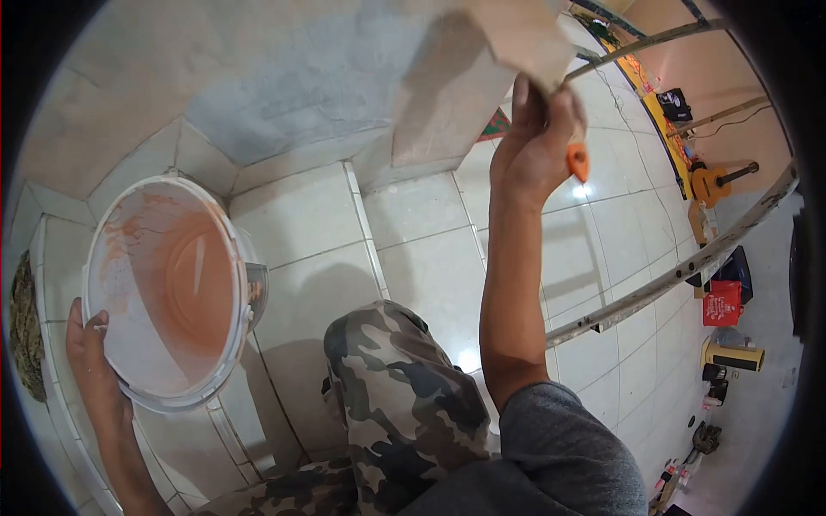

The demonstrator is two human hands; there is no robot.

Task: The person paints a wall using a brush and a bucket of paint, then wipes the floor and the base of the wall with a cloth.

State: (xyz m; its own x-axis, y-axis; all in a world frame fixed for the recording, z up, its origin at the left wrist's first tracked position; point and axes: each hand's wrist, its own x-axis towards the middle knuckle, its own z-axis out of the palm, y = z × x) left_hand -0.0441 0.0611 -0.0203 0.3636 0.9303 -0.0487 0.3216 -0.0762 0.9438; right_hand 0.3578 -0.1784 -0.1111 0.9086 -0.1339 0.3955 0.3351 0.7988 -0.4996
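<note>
My left hand (90, 365) grips the rim of a white plastic bucket (129, 344) at the lower left. The bucket tilts toward me and holds orange paint (202, 288). My right hand (538, 138) is raised at the upper middle, shut around a tool with an orange handle (579, 161). The tool's working end is hidden behind my hand. It is held up against a beige wall corner (508, 39). A grey unpainted patch of wall (292, 86) lies to the left of it.
My camouflage trouser leg (404, 404) is below, over a white tiled floor (430, 258) far down. Metal scaffold bars (680, 271) cross at the right. A guitar (714, 181), a red box (723, 303) and small items lie on the floor at right.
</note>
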